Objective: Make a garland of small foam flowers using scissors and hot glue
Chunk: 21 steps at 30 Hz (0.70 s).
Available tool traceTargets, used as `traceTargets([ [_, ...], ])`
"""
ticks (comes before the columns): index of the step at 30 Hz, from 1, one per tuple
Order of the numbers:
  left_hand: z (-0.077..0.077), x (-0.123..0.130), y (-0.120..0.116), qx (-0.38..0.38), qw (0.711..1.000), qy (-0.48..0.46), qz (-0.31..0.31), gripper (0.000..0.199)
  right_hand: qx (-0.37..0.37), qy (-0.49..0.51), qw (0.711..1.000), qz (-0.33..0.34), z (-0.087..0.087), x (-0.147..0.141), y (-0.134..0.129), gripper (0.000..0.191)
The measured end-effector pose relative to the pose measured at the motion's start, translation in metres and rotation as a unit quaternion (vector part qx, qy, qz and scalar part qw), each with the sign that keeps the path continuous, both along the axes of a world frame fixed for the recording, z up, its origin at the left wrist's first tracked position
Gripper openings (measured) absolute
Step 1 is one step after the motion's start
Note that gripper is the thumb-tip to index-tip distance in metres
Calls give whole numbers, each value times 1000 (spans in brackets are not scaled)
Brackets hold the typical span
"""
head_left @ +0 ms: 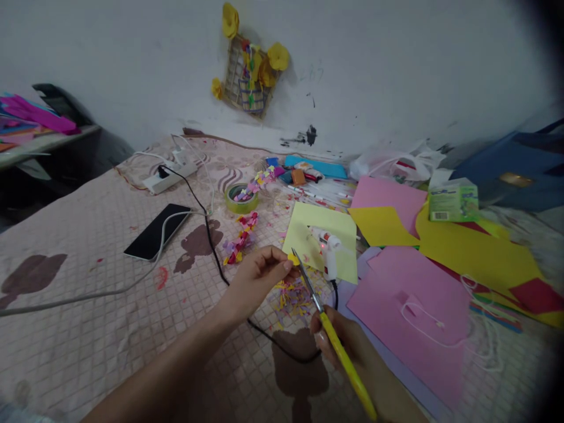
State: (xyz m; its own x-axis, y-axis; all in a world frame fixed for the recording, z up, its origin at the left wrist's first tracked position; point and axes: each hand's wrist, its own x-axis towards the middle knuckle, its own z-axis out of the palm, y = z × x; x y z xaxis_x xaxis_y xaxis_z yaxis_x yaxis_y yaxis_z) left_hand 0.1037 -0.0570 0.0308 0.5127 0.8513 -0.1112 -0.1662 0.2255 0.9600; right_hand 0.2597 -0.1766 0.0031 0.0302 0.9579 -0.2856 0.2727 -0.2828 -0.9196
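My left hand [259, 275] pinches a small yellow paper piece [293, 259] between thumb and fingertips. Closed round the yellow handle of a pair of scissors [331, 335] is my right hand [337, 338]. The metal tips of the scissors touch or nearly touch the yellow piece; exact contact is too small to tell. Below the tips lies a pile of paper scraps [294, 296] in yellow, pink and purple. A white glue gun [328, 252] rests on a pale yellow sheet [299, 226] just beyond my hands.
A phone [156, 232], power strip [170, 178] and green tape roll [241, 198] are on the left. Strips of small paper flowers [241, 238] lie near the tape. A black cord [215, 255] crosses the cloth. Pink paper [409, 311] and yellow paper [476, 252] cover the right.
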Motion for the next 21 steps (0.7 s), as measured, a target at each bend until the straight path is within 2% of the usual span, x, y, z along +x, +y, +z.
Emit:
traceTargets([
  [8, -2, -1, 2, 7, 1000, -2, -5, 15, 4, -66, 998, 22, 1, 2, 0, 28],
  [21, -2, -1, 2, 5, 1000, 4, 3, 14, 9, -91, 995, 28, 5, 3, -1, 33],
])
